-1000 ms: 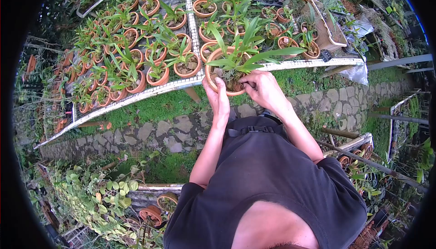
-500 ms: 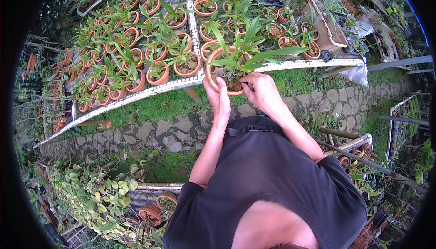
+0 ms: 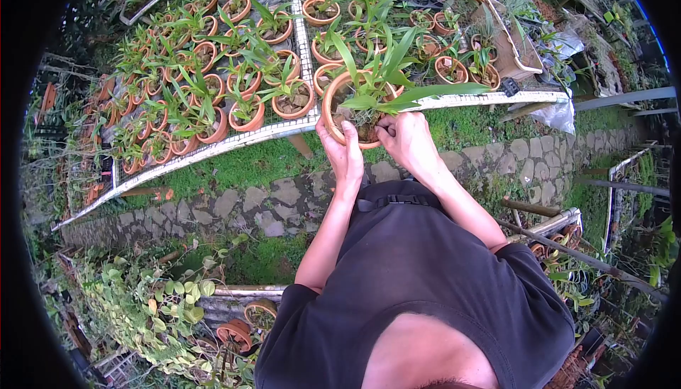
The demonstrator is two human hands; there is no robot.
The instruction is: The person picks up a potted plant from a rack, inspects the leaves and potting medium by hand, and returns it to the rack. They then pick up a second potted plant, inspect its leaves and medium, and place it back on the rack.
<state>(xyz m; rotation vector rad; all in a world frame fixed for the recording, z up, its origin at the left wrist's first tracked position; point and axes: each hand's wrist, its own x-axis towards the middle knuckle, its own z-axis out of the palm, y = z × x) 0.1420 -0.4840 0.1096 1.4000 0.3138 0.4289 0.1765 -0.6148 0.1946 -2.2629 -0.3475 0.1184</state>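
Since the earlier frame: terracotta pot [image 3: 332,108] tipped slightly, its plant [image 3: 386,80] leaning further toward the right, long leaf now reaching out over the white bench rail [image 3: 489,98]. Both hands stayed on the pot; right hand shifted a little closer to the plant's base.

Left hand [image 3: 345,153]: fingers wrapped together around the near left rim of the pot, thumb on the outer wall, fingertips over the lip. Clamped on the pot.

Right hand [image 3: 408,140]: fingers curled and bunched at the near right rim, tips pressed into the potting medium [image 3: 355,121] at the foot of the plant. Whether they pinch the roots or only press against them cannot be told; the knuckles hide the tips.

Pot position: at the near edge of the wire mesh bench [image 3: 301,30], half over the rail, lifted or tilted toward the person; contact with the mesh not resolvable. Plant has several long strap-shaped green leaves fanning up and to the right.

Surroundings: bench holds many small clay pots [image 3: 245,116] with similar green plants, in rows to the left and behind the held pot. A nearer neighbour pot [image 3: 292,101] sits just beside it on the left. Below the bench: strip of grass and a stone path [image 3: 262,208]. Person's dark shirt [image 3: 425,275] fills the lower frame.
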